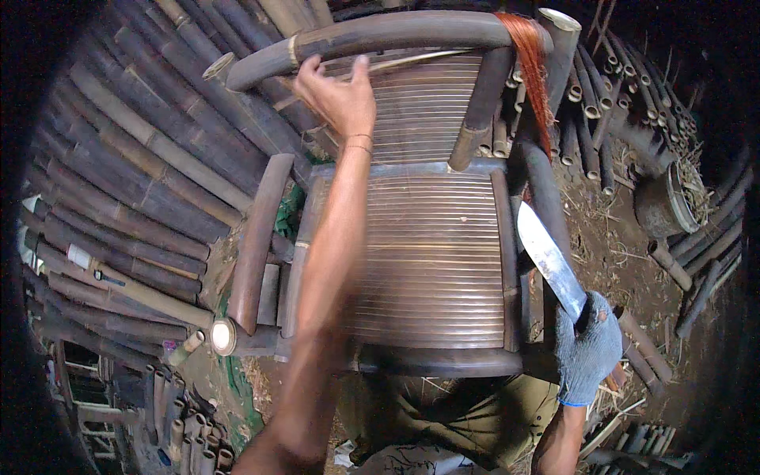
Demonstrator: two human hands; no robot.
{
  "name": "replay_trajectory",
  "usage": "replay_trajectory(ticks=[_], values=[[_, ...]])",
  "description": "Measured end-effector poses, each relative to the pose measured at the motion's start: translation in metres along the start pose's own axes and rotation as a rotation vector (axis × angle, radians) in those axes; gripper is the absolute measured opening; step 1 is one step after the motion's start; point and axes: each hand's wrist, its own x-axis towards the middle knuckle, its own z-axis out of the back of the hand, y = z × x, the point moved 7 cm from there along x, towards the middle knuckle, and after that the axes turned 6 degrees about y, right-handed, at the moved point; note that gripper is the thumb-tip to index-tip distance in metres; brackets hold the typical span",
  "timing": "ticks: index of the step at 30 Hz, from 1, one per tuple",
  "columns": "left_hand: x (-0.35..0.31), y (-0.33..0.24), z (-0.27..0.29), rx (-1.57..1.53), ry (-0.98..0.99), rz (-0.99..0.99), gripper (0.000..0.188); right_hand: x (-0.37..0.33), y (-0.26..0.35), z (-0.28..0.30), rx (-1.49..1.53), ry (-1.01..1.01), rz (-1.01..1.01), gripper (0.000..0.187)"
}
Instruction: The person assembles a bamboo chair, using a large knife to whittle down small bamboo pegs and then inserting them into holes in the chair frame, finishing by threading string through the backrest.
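A dark bamboo chair [427,261] with a slatted seat and back stands before me. At its curved top rail [380,36], my bare left hand [340,99] reaches up, thumb and fingers apart, fingertips near the rail's underside. A thin pale bamboo strip [419,58] runs below the rail and passes by this hand; whether the fingers touch it I cannot tell. Beside the chair's right arm, my right hand [588,348], in a grey knitted glove, is closed round the handle of a broad-bladed knife [550,257]. The blade points up and away from me.
Orange-red strands [530,71] hang over the rail's right end. Long bamboo poles [150,158] lie at the left; cut bamboo pieces [590,95] are stacked at the far right. A bucket [665,198] lies tilted at the right. A capped bamboo pole [150,297] extends left of the chair.
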Motion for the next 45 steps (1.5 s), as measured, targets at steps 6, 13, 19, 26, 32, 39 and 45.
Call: replay_trajectory(ticks=[6,13,19,26,32,39,45], values=[[-0.044,0.100,-0.034,-1.392,-0.306,1.111,0.055,-0.001,-0.001,-0.002,0.021,0.008,0.001,0.040],[-0.011,0.093,-0.026,-1.136,-0.146,0.907,0.031,-0.003,-0.006,-0.005,-0.023,-0.008,0.000,0.040],[0.003,0.089,-0.035,-1.216,-0.120,0.960,0.021,-0.005,-0.004,-0.004,-0.016,-0.064,0.033,0.038],[0.002,0.085,-0.036,-1.137,-0.204,0.880,0.081,-0.006,-0.003,-0.005,-0.045,-0.080,0.083,0.039],[0.002,0.066,-0.025,-0.823,-0.187,0.771,0.098,-0.005,0.002,-0.002,-0.022,-0.040,0.038,0.035],[0.008,0.061,-0.023,-0.695,-0.073,0.789,0.090,-0.005,0.003,0.000,-0.023,-0.075,0.081,0.038],[0.013,0.077,-0.024,-0.712,0.044,0.807,0.080,-0.003,0.010,0.002,-0.015,-0.088,0.095,0.034]])
